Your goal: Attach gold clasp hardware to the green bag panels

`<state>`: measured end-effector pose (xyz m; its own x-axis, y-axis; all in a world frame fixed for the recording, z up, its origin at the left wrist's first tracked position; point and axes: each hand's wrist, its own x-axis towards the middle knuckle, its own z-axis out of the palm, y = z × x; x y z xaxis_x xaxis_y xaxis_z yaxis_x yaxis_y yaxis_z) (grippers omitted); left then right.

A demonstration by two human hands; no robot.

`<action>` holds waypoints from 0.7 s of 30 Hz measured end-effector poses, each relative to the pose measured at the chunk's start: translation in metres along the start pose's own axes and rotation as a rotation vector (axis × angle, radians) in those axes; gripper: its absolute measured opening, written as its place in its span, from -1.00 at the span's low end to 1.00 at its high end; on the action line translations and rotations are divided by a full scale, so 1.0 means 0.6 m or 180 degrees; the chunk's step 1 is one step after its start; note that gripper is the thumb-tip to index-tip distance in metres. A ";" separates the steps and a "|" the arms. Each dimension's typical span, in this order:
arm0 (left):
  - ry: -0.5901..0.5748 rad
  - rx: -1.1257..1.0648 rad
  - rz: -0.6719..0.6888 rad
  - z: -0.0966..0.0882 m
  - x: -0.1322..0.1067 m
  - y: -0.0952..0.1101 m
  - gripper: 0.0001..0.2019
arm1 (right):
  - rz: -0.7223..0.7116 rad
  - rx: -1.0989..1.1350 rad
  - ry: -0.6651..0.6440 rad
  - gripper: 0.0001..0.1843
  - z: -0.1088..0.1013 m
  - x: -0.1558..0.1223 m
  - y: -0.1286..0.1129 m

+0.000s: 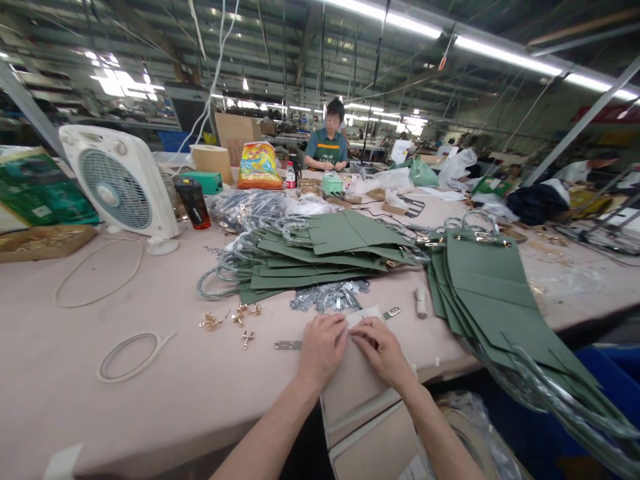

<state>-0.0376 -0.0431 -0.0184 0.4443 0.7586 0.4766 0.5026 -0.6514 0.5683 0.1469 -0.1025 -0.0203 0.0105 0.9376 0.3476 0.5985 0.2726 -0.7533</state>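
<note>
My left hand [323, 348] and my right hand [383, 350] meet over a beige bag panel [357, 387] that hangs over the table's front edge. The left fingers are curled together against the panel. On the right, thumb and fingertips pinch something small that I cannot make out. A strap end with a metal fitting [393, 313] sticks out beyond the right hand, and a flat strap end [287, 345] lies left of the left hand. Just behind is a pile of small metal plates [330, 295]. Several gold-coloured hardware pieces [247, 340] lie to the left.
Stacked green bag panels [320, 257] with plastic-wrapped handles lie behind; more green panels [493, 280] drape over the right edge. A tape roll [129, 358], white fan [117, 183] and dark bottle [193, 203] stand left. A co-worker [327, 148] sits across the table.
</note>
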 end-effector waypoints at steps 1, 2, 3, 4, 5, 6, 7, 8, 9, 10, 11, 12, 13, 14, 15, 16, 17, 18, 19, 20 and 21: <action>-0.0001 0.0048 0.0040 0.001 0.002 0.000 -0.79 | -0.0002 0.0005 0.0017 -0.79 0.000 0.001 0.001; -0.0014 0.0101 0.0091 0.001 0.005 0.000 -0.80 | -0.0001 0.0013 0.0034 -0.79 -0.001 0.002 0.002; -0.0038 0.0158 0.0144 0.002 0.008 0.000 -0.81 | 0.0003 0.0025 0.0051 -0.80 -0.001 0.002 0.003; -0.0068 0.0218 0.0194 0.002 0.010 -0.001 -0.82 | 0.0013 0.0042 0.0067 -0.80 -0.001 0.003 0.004; -0.0097 0.0278 0.0236 0.002 0.013 -0.001 -0.83 | 0.0032 0.0063 0.0079 -0.81 -0.002 0.004 0.005; -0.0122 0.0337 0.0272 0.002 0.015 -0.001 -0.84 | 0.0055 0.0088 0.0092 -0.82 -0.002 0.004 0.006; -0.0143 0.0391 0.0300 0.002 0.017 -0.001 -0.84 | 0.0071 0.0112 0.0116 -0.83 -0.002 0.004 0.006; -0.0165 0.0437 0.0324 0.002 0.018 -0.001 -0.85 | 0.0079 0.0131 0.0137 -0.83 -0.002 0.004 0.007; -0.0181 0.0472 0.0336 0.002 0.019 -0.001 -0.85 | 0.0082 0.0140 0.0151 -0.83 -0.002 0.004 0.008; -0.0192 0.0496 0.0338 0.003 0.020 0.000 -0.85 | 0.0081 0.0137 0.0151 -0.83 -0.001 0.004 0.009; -0.0201 0.0504 0.0334 0.003 0.020 0.000 -0.85 | 0.0073 0.0125 0.0145 -0.82 -0.001 0.003 0.010; -0.0201 0.0496 0.0323 0.004 0.020 -0.001 -0.85 | 0.0064 0.0109 0.0135 -0.82 -0.001 0.003 0.011; -0.0199 0.0472 0.0310 0.005 0.020 -0.001 -0.84 | 0.0056 0.0090 0.0132 -0.82 -0.001 0.003 0.011; -0.0191 0.0439 0.0292 0.005 0.019 -0.002 -0.84 | 0.0043 0.0074 0.0136 -0.82 0.000 0.002 0.012; -0.0183 0.0403 0.0272 0.007 0.019 -0.003 -0.84 | 0.0018 0.0060 0.0141 -0.82 0.000 0.002 0.012; -0.0180 0.0369 0.0255 0.008 0.018 -0.004 -0.83 | -0.0015 0.0047 0.0143 -0.81 0.000 0.002 0.012; -0.0178 0.0343 0.0237 0.009 0.017 -0.005 -0.83 | -0.0052 0.0030 0.0144 -0.81 0.000 0.002 0.011; -0.0177 0.0327 0.0221 0.010 0.016 -0.006 -0.83 | -0.0089 0.0010 0.0135 -0.80 -0.001 0.002 0.011; -0.0180 0.0318 0.0211 0.010 0.016 -0.007 -0.83 | -0.0125 -0.0012 0.0123 -0.80 -0.001 0.003 0.010; -0.0183 0.0314 0.0209 0.011 0.015 -0.007 -0.83 | -0.0155 -0.0032 0.0110 -0.79 -0.002 0.003 0.009; -0.0185 0.0314 0.0210 0.012 0.015 -0.007 -0.83 | -0.0177 -0.0054 0.0103 -0.79 -0.002 0.003 0.009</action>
<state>-0.0306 -0.0336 -0.0213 0.5195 0.7140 0.4694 0.5401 -0.7001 0.4670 0.1511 -0.0996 -0.0230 0.0026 0.9135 0.4068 0.6123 0.3202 -0.7229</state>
